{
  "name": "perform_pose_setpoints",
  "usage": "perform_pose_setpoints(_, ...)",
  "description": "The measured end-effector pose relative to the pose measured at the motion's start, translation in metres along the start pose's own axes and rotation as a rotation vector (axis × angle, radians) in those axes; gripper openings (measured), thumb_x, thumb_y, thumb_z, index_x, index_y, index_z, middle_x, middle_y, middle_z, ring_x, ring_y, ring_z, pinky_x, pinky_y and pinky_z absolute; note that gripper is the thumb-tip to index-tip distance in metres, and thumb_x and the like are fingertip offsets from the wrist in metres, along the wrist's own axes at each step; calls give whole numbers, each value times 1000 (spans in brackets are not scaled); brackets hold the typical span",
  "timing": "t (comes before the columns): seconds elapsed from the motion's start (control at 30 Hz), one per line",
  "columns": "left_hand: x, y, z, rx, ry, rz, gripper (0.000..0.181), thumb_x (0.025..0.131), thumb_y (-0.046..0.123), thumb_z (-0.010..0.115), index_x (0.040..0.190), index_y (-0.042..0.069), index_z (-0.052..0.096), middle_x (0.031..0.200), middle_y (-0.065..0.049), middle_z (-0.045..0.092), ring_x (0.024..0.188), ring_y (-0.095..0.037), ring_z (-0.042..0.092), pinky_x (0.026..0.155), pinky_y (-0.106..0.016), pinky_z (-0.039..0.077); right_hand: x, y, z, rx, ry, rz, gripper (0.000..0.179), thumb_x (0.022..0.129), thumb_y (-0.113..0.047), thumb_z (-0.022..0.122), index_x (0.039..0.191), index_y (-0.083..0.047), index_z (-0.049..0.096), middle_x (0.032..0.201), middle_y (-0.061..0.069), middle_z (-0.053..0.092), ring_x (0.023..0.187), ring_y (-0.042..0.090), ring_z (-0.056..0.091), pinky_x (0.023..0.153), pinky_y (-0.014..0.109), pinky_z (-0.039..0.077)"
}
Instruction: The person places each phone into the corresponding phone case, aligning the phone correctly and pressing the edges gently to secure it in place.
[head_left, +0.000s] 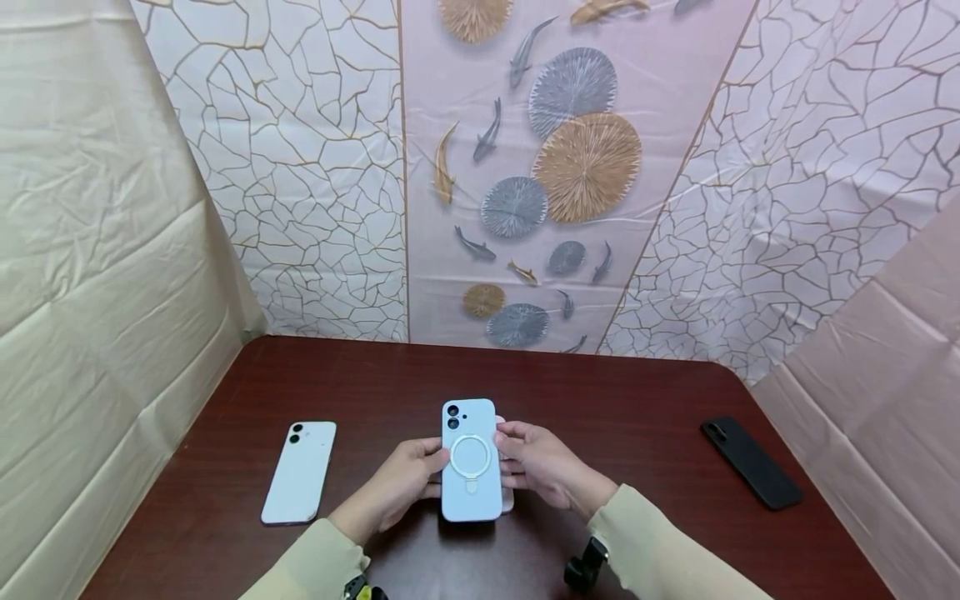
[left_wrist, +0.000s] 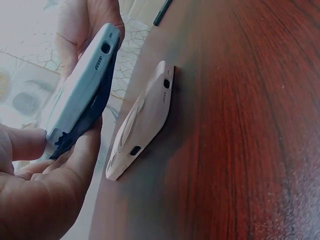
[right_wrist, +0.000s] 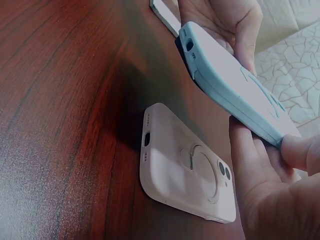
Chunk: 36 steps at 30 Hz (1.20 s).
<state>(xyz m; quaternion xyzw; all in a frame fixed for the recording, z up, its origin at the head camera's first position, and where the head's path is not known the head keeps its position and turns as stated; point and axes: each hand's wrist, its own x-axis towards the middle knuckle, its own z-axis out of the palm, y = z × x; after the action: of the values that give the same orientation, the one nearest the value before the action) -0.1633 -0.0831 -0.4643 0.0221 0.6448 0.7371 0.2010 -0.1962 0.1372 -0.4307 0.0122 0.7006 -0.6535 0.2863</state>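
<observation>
A light blue phone case (head_left: 471,460), with a camera cutout and a magnetic ring on its back, is held up above the table between both hands. My left hand (head_left: 397,487) grips its left edge with the thumb on the back and fingers underneath. On the opposite edge, my right hand (head_left: 546,467) pinches it the same way. Along its underside a dark blue layer (left_wrist: 95,110) shows in the left wrist view, standing slightly away from the edge. Below lies a pale pink phone case (right_wrist: 175,160) with a ring, back upward, mostly hidden in the head view.
On the left of the dark red wooden table (head_left: 600,400) lies a white phone (head_left: 300,473), back up. A black phone or case (head_left: 752,463) lies near the right edge. Patterned cloth (head_left: 322,167) hangs behind the table and plain cloth at both sides.
</observation>
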Motion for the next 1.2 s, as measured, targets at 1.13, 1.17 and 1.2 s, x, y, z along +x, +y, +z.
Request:
perform_pose_setpoints(1.13,0,0,9,174,27,51,35,100,16,55,122,-11,56,97,-12,70,85,-20,67,68,-36,57,2,-6,6,-57,159,-74,44,98,-41,54,125,-6,55,107,15,61,88,26,63,74,36,55)
perform_pose_setpoints(1.17,0,0,9,174,26,52,35,100,16,55,122,-11,56,97,-12,70,85,-20,67,68,-36,57,2,-6,6,-59,164,-77,44,98,-42,54,124,-6,55,107,15,61,87,26,63,74,36,56)
perform_pose_setpoints(1.2,0,-1,9,174,25,52,35,100,16,55,122,-11,56,97,-12,70,85,-20,67,68,-36,57,2,-6,6,-61,169,-80,43,98,-42,54,123,-6,55,108,15,61,87,25,63,74,35,55)
